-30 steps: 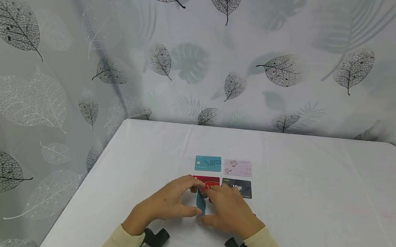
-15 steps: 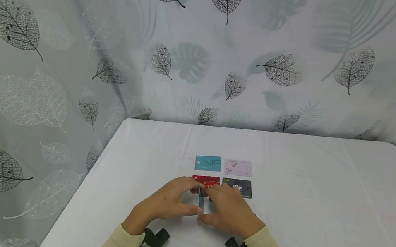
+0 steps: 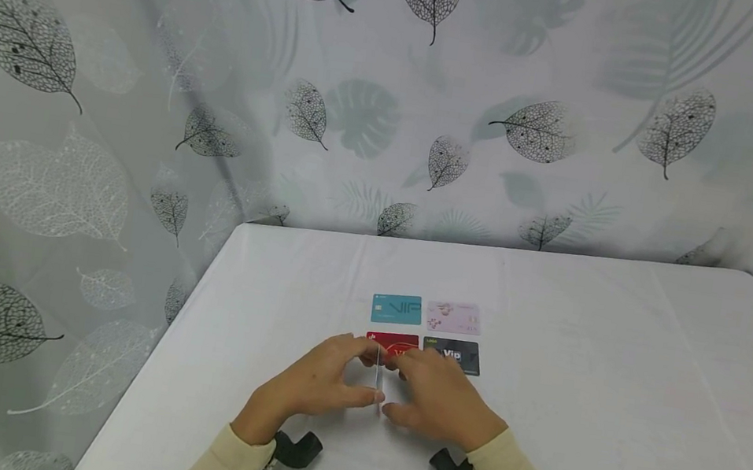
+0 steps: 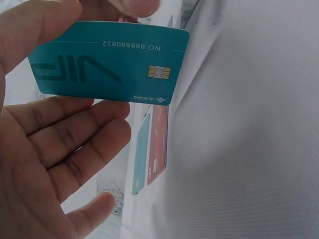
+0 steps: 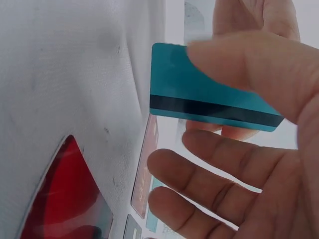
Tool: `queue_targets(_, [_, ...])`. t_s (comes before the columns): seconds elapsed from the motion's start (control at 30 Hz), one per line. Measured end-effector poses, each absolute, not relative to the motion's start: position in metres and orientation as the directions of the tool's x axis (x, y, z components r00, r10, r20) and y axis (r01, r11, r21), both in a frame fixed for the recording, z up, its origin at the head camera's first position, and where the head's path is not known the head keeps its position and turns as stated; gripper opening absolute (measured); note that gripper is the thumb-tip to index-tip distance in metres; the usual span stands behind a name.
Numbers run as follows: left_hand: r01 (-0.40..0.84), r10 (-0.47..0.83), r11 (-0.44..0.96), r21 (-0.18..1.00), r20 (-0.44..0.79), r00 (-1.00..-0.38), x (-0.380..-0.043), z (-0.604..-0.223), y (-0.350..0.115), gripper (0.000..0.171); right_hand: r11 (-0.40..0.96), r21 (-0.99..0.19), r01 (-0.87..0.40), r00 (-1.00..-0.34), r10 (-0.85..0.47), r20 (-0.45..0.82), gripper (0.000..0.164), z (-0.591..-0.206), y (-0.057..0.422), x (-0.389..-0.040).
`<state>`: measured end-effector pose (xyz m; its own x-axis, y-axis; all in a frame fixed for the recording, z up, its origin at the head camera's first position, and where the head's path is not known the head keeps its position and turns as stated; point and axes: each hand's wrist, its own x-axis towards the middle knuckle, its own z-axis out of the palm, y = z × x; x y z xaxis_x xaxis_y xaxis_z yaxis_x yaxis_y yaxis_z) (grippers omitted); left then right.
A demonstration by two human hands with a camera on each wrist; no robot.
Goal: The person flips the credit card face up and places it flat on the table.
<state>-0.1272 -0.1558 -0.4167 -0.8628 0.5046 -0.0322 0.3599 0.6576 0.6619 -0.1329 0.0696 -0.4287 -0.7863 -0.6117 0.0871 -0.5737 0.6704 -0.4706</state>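
My left hand pinches a teal VIP card by its long edges, thumb on one and fingertips on the other. From the head view the card stands on edge, seen as a thin line. Its printed face with a gold chip shows in the left wrist view; the right wrist view shows the back with a dark stripe. My right hand is close by on the other side, fingers loosely extended, its blurred thumb overlapping the card's back and fingertips just under the lower edge.
Behind the hands lie a teal card, a pink card, a red card and a black VIP card in two rows. A glossy red piece lies near the right wrist on the white tablecloth.
The held card has turned from showing part of its face to edge-on in the head view. My right thumb has come slightly apart from the left thumb. The laid cards stay put.
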Motion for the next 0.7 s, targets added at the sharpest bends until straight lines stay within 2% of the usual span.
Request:
queue_targets(0.13, [0.353, 0.499, 0.663, 0.661, -0.038, -0.866, -0.1277, -0.4173, -0.1566, 0.051, 0.666, -0.495, -0.558, -0.8, -0.591, 0.105, 0.042, -0.428, 0.0707, -0.133])
queue_targets(0.4, [0.355, 0.494, 0.67, 0.652, -0.034, -0.869, -0.1283, -0.4191, -0.1561, 0.052, 0.636, -0.584, -0.504, -0.836, -0.529, 0.145, 0.051, -0.4257, 0.0709, -0.132])
queue_targets(0.7, [0.433, 0.53, 0.656, 0.618, 0.032, -0.848, -0.1292, -0.4231, -0.1555, 0.05, 0.556, -0.61, -0.565, -0.799, -0.554, 0.234, 0.052, -0.4249, 0.071, -0.1326])
